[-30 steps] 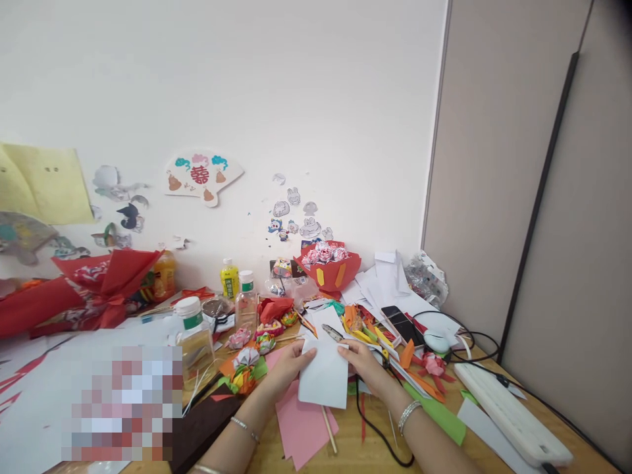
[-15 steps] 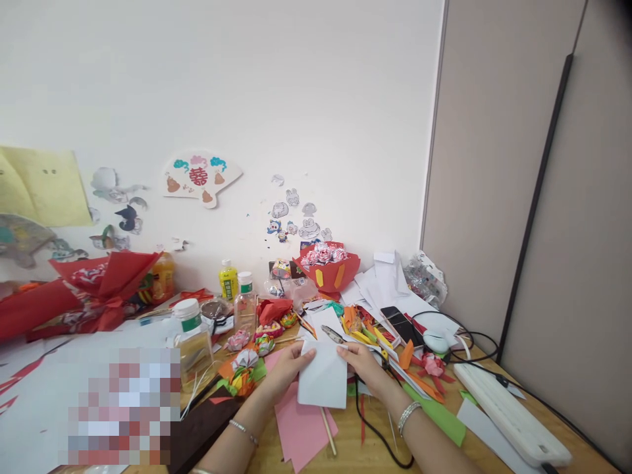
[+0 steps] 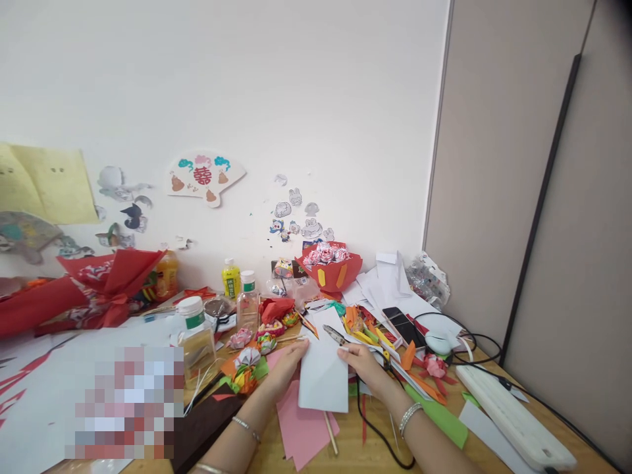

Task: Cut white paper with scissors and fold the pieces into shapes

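Note:
A folded-looking white sheet of paper [image 3: 323, 382] is held up in front of me over the table. My right hand [image 3: 359, 361] pinches its right edge, thumb on top. At the upper left edge is my left hand [image 3: 290, 361], fingers close together and thumb along the paper's side; its fingers are partly hidden. Just beyond the paper, a grey metal cutting tool [image 3: 334, 334] lies on another white sheet [image 3: 332, 318]. Beneath the held paper are pink sheets [image 3: 299, 428] and a thin wooden stick [image 3: 330, 434].
Crumpled paper flowers [image 3: 247, 359] and clear bottles [image 3: 197, 342] stand left. A red bouquet [image 3: 330, 273] is at the back. Rightward lie orange paper scraps [image 3: 407, 355], a phone [image 3: 402, 327], a black cable [image 3: 363, 421] and a white power strip [image 3: 513, 415].
My left thumb has slid from the paper's face to its left edge. The right hand keeps its pinch. The whole view has shifted slightly.

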A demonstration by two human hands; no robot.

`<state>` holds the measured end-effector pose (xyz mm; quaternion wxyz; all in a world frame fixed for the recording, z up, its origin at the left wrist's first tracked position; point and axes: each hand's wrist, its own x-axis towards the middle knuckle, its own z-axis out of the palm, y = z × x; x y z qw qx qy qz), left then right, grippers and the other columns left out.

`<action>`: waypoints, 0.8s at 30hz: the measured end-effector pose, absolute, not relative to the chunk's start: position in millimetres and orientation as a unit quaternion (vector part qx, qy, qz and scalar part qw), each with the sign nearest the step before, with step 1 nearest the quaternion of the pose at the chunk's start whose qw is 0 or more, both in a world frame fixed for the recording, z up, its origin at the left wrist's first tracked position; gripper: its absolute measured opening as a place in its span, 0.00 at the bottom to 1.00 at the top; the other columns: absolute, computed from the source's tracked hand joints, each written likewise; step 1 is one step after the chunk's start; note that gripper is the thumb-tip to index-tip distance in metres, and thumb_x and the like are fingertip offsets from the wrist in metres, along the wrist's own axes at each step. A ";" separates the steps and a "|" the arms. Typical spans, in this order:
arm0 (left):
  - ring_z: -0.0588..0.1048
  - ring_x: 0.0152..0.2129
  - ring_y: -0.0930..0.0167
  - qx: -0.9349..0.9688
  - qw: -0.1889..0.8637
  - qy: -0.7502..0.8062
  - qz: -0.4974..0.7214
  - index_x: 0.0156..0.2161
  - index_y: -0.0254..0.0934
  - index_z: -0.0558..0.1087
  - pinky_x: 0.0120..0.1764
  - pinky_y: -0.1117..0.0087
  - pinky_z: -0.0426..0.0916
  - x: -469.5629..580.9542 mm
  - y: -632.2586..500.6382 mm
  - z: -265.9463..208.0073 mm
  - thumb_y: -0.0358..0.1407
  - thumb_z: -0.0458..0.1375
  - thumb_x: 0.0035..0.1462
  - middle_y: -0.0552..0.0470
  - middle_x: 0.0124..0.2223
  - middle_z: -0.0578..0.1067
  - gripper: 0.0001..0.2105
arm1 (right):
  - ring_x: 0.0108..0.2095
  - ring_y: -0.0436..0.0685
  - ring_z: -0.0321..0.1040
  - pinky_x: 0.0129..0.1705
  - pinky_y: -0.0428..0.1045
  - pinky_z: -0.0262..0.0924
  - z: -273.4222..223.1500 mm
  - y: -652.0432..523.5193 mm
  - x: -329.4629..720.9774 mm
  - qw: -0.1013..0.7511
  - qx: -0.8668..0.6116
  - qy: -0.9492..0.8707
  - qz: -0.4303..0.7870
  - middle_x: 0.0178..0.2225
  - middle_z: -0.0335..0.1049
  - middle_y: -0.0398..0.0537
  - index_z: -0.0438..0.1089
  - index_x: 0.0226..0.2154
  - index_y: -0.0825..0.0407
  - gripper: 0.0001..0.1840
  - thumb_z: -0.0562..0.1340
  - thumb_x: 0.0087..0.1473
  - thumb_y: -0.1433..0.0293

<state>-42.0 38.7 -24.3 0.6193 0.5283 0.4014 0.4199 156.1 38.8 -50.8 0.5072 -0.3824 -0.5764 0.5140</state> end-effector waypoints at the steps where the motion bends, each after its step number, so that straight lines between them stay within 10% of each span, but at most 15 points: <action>1: 0.71 0.24 0.71 0.520 0.620 0.400 0.431 0.32 0.36 0.70 0.28 0.73 0.62 -42.0 39.8 -25.3 0.53 0.59 0.42 0.54 0.24 0.72 0.20 | 0.23 0.51 0.60 0.28 0.47 0.55 -50.8 38.8 156.2 0.507 -0.384 -0.577 0.512 0.20 0.65 0.41 0.69 0.22 0.56 0.21 0.65 0.40 0.52; 12: 0.60 0.15 0.79 0.570 0.545 0.418 0.450 0.23 0.36 0.63 0.20 0.77 0.57 -39.3 44.5 -29.9 0.55 0.59 0.40 0.62 0.18 0.61 0.22 | 0.22 0.50 0.57 0.24 0.46 0.52 -45.0 33.2 155.1 0.517 -0.389 -0.576 0.500 0.19 0.63 0.41 0.69 0.22 0.56 0.21 0.65 0.39 0.53; 24: 0.72 0.23 0.71 0.588 0.568 0.385 0.428 0.34 0.35 0.69 0.29 0.70 0.66 -38.8 51.2 -37.5 0.52 0.63 0.36 0.56 0.24 0.72 0.24 | 0.23 0.51 0.59 0.25 0.46 0.52 -44.0 35.9 155.9 0.563 -0.406 -0.553 0.461 0.21 0.66 0.43 0.71 0.24 0.56 0.22 0.63 0.39 0.51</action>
